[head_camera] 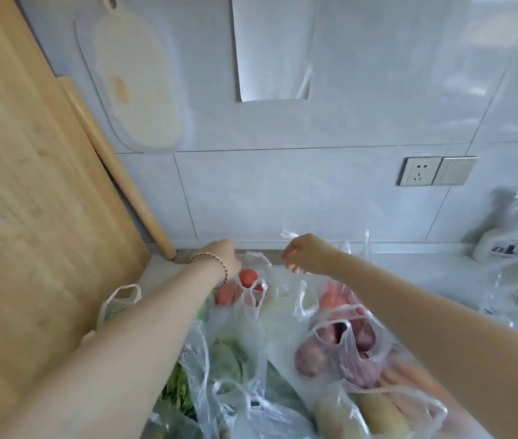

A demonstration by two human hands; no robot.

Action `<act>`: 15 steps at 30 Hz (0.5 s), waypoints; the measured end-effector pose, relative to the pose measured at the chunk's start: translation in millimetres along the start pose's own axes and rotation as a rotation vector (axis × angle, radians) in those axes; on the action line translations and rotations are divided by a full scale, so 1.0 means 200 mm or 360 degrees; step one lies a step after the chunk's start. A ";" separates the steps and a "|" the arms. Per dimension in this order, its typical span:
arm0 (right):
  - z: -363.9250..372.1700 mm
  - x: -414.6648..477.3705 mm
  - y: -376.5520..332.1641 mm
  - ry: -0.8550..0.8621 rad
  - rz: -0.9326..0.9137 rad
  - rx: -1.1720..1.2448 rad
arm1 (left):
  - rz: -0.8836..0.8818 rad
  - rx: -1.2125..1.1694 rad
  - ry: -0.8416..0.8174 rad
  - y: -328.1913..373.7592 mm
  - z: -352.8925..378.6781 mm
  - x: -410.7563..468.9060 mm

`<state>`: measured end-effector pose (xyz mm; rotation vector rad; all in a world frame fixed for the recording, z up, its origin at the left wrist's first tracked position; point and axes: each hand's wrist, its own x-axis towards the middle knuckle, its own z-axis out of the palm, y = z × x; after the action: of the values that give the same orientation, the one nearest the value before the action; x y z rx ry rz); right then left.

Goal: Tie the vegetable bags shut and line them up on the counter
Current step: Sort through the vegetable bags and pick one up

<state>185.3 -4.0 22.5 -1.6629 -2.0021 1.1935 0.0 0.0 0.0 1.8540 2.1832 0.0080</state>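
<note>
Hands reach toward the worktop's (425,267) back edge: the left hand (224,256), a bracelet at its wrist, closes on the rim of the tomato bag (251,286), and the right hand (303,253) pinches a thin plastic handle (289,234) aloft. Nearer the front edge crowd untied bags of onions (343,346), potatoes (375,410) and greens (226,359).

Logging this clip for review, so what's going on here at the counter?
A person is reaching both hands toward the far edge of a counter crowded with clear plastic vegetable bags. The left hand is at the top of the tomato bag, while the right hand pinches a bag handle near the wall. The nearer onion bag, potato bag and leafy greens bag still look open, handles loose. No tidy row yet.
</note>
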 end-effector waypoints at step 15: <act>0.46 0.69 0.07 0.0274 0.0332 -0.0587 | -0.0668 -0.1022 -0.0923 -0.28 0.30 0.50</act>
<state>92.1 84.3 -83.2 -2.1133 -2.0708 0.7345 -55.8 76.4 -88.4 0.8926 1.8114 0.0692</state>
